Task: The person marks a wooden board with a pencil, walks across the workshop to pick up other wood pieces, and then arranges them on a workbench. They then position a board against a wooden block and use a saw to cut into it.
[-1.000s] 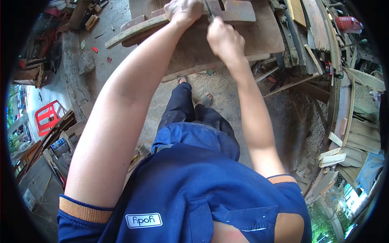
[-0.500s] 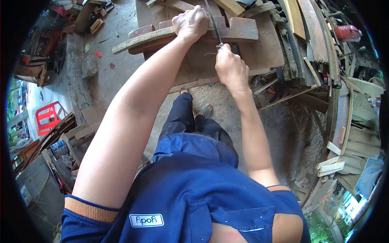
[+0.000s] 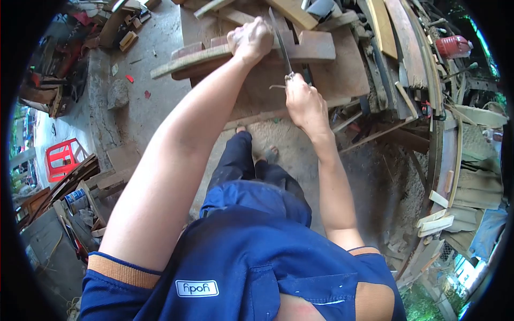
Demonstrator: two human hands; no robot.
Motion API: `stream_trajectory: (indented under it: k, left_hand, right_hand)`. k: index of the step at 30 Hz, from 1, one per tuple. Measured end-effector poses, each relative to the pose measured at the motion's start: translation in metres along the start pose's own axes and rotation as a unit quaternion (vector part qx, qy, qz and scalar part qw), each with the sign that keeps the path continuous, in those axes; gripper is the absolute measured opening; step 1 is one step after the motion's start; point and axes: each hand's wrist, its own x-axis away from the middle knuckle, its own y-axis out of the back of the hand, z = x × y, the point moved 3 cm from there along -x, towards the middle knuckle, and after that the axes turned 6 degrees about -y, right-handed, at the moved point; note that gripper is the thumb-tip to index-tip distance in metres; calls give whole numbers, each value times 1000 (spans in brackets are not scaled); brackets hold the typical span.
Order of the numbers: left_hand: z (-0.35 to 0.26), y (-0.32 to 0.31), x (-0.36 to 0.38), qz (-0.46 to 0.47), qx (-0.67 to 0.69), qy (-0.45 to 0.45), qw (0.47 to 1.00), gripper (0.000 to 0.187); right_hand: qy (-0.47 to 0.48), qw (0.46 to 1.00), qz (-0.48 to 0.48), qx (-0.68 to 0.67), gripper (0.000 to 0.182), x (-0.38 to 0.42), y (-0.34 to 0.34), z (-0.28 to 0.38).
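My right hand [image 3: 307,106] is closed around the handle of a handsaw [image 3: 282,47], whose narrow dark blade points away from me. The blade crosses the notched wooden piece [image 3: 316,47], just right of my left hand [image 3: 250,40]. Closed over that piece, my left hand presses it from above; its fingertips are mostly hidden. A long, slightly curved strip of wood [image 3: 184,60] runs along the near side of the piece. Beneath lies a broad wooden work surface [image 3: 342,75].
Boards and offcuts [image 3: 393,37] are piled at the right, near a red plastic jug [image 3: 454,46]. More scrap wood lies along the left, with a red plastic chair [image 3: 63,159] and a paint can [image 3: 76,200]. A stone [image 3: 118,91] sits on the floor.
My right hand has drawn the saw back toward me, and the blade's far tip now shows. My left hand keeps its hold on the wood; the whole view has shifted slightly.
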Motion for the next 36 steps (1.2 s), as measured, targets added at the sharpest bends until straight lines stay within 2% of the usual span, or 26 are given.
stream_trajectory:
  k: [4, 12, 14, 16, 18, 20, 22, 23, 24, 25, 26, 27, 30, 32, 34, 36]
  left_hand:
    - [0, 1, 1, -21, 5, -7, 1000, 34]
    - [0, 2, 3, -29, 20, -2, 999, 32]
    - [1, 1, 3, -39, 20, -4, 999, 32]
    - [-1, 2, 4, -26, 20, 5, 999, 33]
    - [-1, 3, 4, -30, 19, 3, 999, 33]
    - [-1, 3, 4, -23, 16, 5, 1000, 33]
    - [0, 2, 4, -26, 14, 0, 1000, 32]
    - [-1, 2, 5, -24, 14, -1, 1000, 32]
    - [-1, 3, 5, -25, 12, -2, 1000, 32]
    - [-1, 2, 4, -28, 16, -3, 999, 31]
    - [-1, 2, 5, -34, 14, -9, 999, 31]
    - [-2, 3, 6, -36, 12, -13, 999, 33]
    - [0, 1, 4, -35, 3, -20, 999, 35]
    - [-4, 6, 6, -16, 15, -6, 1000, 33]
    - [-5, 7, 3, -40, 24, -8, 999, 33]
    - [-3, 4, 4, -29, 7, 3, 1000, 32]
  right_hand:
    - [37, 999, -11, -35, 28, -7, 3, -7]
    - [4, 999, -32, -24, 34, 7, -11, 1]
    - [9, 993, -28, -115, 39, 11, -8, -1]
    - [7, 990, -6, -140, 44, 18, -10, -15]
    - [59, 951, -99, -285, 45, 33, -13, -37]
    - [-12, 931, -108, -350, 42, 62, -9, -64]
    - [-93, 929, -89, -347, 41, 92, -34, -115]
    - [-104, 938, -41, -328, 41, 110, -45, -128]
    - [-98, 947, 103, -289, 42, 127, -91, -180]
    - [-181, 905, 296, -245, 43, 153, -102, -187]
    - [-92, 901, 374, -202, 46, 180, -140, -214]
    - [-205, 841, 356, -352, 47, 199, -153, -221]
    - [-162, 856, 398, -287, 47, 191, -123, -210]
    - [-129, 874, 379, -275, 47, 187, -134, -222]
    - [-66, 912, 366, -170, 43, 171, -119, -206]
    - [-142, 975, 171, -1, 38, 141, -71, -160]
